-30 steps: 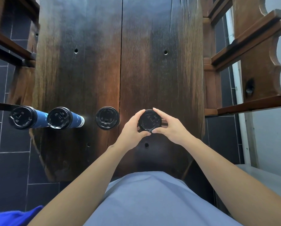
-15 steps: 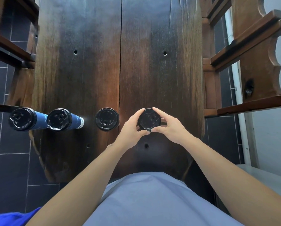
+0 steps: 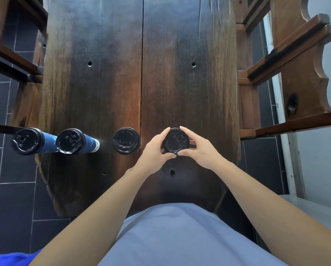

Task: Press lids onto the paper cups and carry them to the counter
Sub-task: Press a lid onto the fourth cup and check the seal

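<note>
Lid in hand: we see a black lid sitting on top of the rightmost cup, near the front edge of the wooden table; the cup under it is almost fully hidden, so we cannot tell how deep the lid sits.
Left hand: it grasps the lid's left rim, index finger at the far edge and thumb at the near edge.
Right hand: it mirrors this on the right rim, thumb near, fingers far.
Why this hold: we judge that fingers placed all around the rim push evenly, so the lid seats without tilting.
Other cups: three more stand in a row to the left, the nearest cup, the middle blue cup and the far blue cup at the table's edge, all already with lids.
Progress: this looks like the last lid; carrying is not yet begun.
Around: wooden chairs stand beside the table on a dark tiled floor.
</note>
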